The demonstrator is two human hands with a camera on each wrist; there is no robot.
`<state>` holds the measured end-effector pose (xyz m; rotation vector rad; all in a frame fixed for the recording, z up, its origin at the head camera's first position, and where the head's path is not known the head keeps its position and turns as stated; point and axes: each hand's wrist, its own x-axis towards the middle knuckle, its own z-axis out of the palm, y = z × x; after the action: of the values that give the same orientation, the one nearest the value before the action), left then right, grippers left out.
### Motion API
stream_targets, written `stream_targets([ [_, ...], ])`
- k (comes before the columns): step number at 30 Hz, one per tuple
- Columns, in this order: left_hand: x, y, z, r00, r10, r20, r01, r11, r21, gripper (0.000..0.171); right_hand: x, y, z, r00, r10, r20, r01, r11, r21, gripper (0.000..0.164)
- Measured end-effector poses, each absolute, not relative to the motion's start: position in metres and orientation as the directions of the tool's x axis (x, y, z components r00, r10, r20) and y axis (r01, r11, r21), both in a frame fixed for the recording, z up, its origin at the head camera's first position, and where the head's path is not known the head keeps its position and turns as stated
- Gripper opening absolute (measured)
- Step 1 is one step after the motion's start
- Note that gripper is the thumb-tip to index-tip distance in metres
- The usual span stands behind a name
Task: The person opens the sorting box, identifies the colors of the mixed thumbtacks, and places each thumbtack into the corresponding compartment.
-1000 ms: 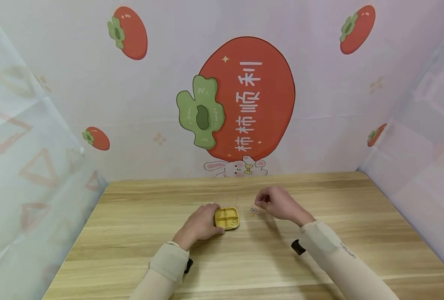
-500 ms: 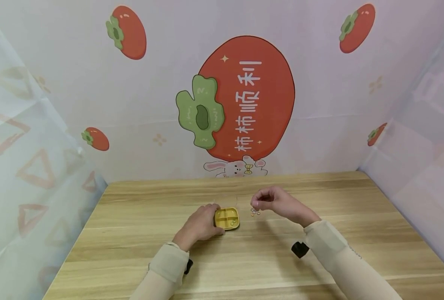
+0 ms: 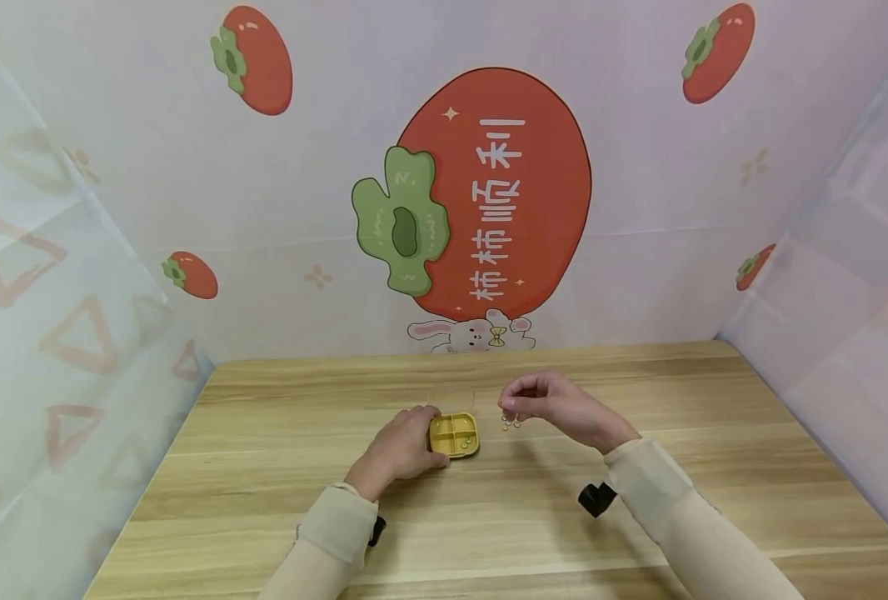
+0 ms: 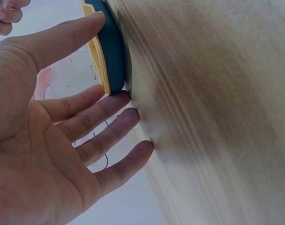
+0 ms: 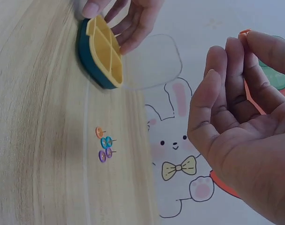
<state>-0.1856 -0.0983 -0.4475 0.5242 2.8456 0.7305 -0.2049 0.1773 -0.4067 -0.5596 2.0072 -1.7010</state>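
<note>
Orange pin: pinched between my right hand's thumb and forefinger, above the table.
Loose pins: on the table, near the box.
Left hand: thumb and fingers spread, gripping the box.
Step, I judge: picking up.
Next move: calls for a firm pinch.

Wooden table beneath divided box; coloured pins

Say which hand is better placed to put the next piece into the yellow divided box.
Probably the right hand: it pinches a small orange piece and hovers to the right of the yellow box. The left hand grips the box, so it seems better kept there to steady it.
</note>
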Motion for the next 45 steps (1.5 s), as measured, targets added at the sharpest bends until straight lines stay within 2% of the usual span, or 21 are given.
stream_targets([
  [13,-0.185,-0.099,-0.447,-0.925,0.376,-0.055,0.303,0.816,0.492,0.067,-0.207,0.157,-0.421,-0.846,-0.522,-0.109,-0.070,0.312,-0.948,0.014],
  [19,-0.186,-0.099,-0.448,-0.925,0.377,-0.057,0.301,0.814,0.497,0.068,-0.213,0.145,-0.431,-0.866,-0.499,-0.015,-0.255,0.466,-0.847,0.015],
  [24,-0.185,-0.099,-0.447,-0.924,0.378,-0.058,0.303,0.816,0.492,0.067,-0.215,0.134,-0.436,-0.863,-0.502,0.060,-0.371,0.549,-0.749,0.008],
  [45,-0.184,-0.098,-0.446,-0.923,0.378,-0.064,0.301,0.817,0.491,0.066,-0.217,0.104,-0.451,-0.888,-0.448,0.098,-0.431,0.741,-0.516,0.006],
])
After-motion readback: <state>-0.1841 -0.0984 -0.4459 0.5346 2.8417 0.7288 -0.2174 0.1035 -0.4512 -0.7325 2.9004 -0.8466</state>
